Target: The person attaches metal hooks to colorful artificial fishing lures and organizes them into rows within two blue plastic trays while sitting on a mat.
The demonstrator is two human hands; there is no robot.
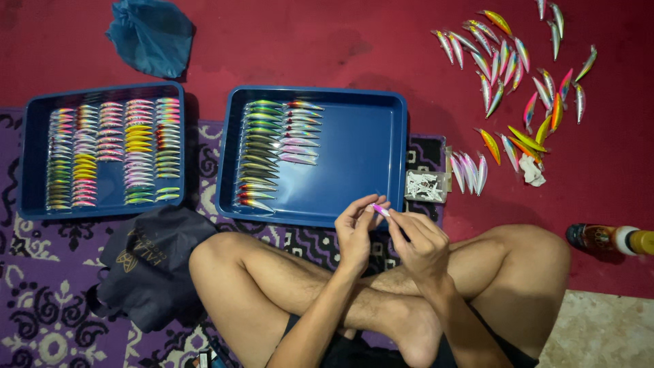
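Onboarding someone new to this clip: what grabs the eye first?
Two blue trays: the left tray packed with rows of colourful fishing lures, the middle tray only partly filled. Loose lures lie scattered on the red floor at upper right. At centre, the left hand and right hand pinch one pink lure.

Even, fairly dim overhead light is giving saturated colours, soft shadows are falling beside the trays (398, 109) and under the legs (272, 286), corners are darkening, and the hands (392, 235) are blurring slightly.
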